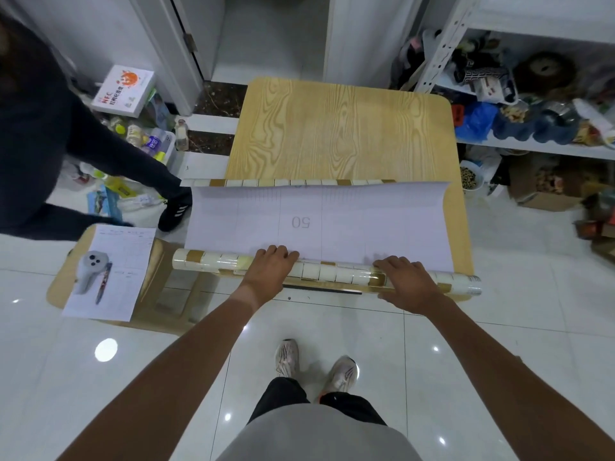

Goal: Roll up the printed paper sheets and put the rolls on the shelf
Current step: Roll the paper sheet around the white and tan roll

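Both hands cover parts of the roll (312,271). The shelf (532,84) is cut off at the right edge, its clutter blurred. The form's (113,271) print is too small to read.

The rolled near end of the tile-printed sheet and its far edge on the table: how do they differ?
The rolled near end of the tile-printed sheet is a thick tube overhanging the light wooden table on both sides, with the left hand and right hand resting on it. The curled far edge is only a low lip, untouched. Both show cream and brown tiles.
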